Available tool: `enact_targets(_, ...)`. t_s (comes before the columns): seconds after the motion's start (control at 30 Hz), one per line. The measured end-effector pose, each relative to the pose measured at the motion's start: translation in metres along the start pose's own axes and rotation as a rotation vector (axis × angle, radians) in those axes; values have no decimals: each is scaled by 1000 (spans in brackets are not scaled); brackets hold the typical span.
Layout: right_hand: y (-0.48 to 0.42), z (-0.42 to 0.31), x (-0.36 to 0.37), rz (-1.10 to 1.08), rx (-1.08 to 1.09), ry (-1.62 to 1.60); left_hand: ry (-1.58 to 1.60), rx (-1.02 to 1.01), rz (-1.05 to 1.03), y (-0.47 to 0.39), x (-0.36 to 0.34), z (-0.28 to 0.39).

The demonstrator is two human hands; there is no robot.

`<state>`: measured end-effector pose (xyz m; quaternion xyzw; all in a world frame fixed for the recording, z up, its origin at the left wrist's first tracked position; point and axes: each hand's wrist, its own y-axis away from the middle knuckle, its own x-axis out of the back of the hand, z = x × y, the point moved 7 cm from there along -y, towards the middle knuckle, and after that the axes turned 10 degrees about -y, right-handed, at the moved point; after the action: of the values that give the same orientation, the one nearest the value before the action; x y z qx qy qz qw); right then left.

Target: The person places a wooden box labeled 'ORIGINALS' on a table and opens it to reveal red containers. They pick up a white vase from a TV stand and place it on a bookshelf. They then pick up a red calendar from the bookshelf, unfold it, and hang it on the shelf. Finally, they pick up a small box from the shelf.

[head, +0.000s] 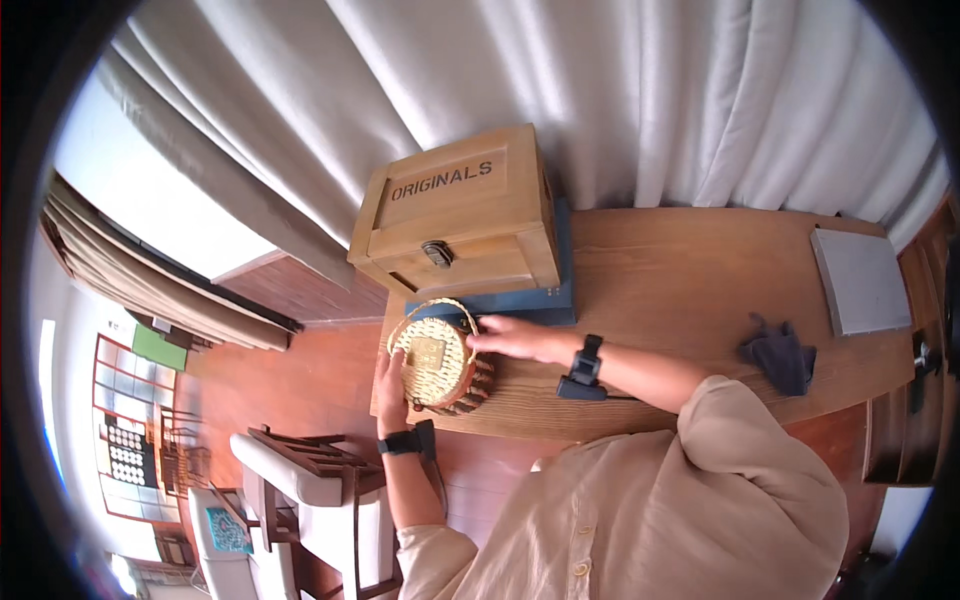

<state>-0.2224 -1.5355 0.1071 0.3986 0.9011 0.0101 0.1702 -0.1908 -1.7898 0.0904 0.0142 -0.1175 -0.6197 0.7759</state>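
Observation:
A small round woven basket [452, 382] with a pale lid [420, 375] and a braided handle [442, 301] is at the left end of the wooden table [637, 277]. The lid carries a tan patch with markings. My left hand [391, 386] lies along the basket's left side, gripping it. On the other side, my right hand [521, 339] has its fingers at the basket's edge, by the foot of the handle. Whether the basket's base rests on the table is not clear. Both wrists wear black straps with small devices.
Behind the basket, a wooden chest [457, 217] with a metal latch and stencilled letters sits on a blue box [525, 304]. A dark cloth [784, 356] and a grey flat case [862, 281] lie to the right. Curtains [562, 97] hang behind; a cushioned chair [315, 480] stands lower left.

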Motion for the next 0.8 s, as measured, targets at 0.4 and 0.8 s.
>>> enact_targets(0.4,132,24,38,140,297,132,-22,-77,-58,138,-137,13)
enact_targets(0.8,255,-5,202,559,433,38,106,-222,-585,96,-353,61)
